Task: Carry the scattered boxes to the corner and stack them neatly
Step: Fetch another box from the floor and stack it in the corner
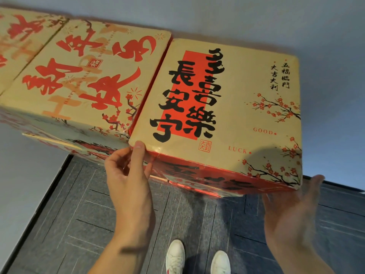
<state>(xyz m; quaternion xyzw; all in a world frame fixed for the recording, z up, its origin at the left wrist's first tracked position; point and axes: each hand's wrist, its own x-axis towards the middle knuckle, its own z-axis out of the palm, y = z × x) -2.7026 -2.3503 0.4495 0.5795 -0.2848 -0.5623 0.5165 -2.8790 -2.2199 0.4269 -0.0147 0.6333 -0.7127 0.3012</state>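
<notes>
**Left hand (129, 175) and right hand (292, 206) on the top box (217, 99), placing step nearly done**

Left hand's got the near-left corner of that box. The thumb runs up the front face to the top edge, and the fingers curl round the side where it meets its neighbour, so it's a light corner grip. Right hand is spread flat, palm against the near-right corner. It's pretty blurred, but nothing is curled round anything as far as I can see.

The box itself, the one with the big black lettering on a red stripe, is already up on the pile. It sits on a lower box (197, 179) and its far edge is up by the wall (237, 18). Just beside it on the left is the red-lettered box (88, 76), with only a thin seam between them, and another box (25, 36) sits further left in the same row.

So I'd call this the tidy-up part of placing this one: set down, just being squared. Next move, I reckon, is a small push to get the front flush with the layer underneath and the side snug to the neighbour, then let go gently so nothing shifts. Whether more boxes are still scattered about, can't tell from here. All you get is grey carpet (98, 214) and the person's white shoes (175, 258).
</notes>
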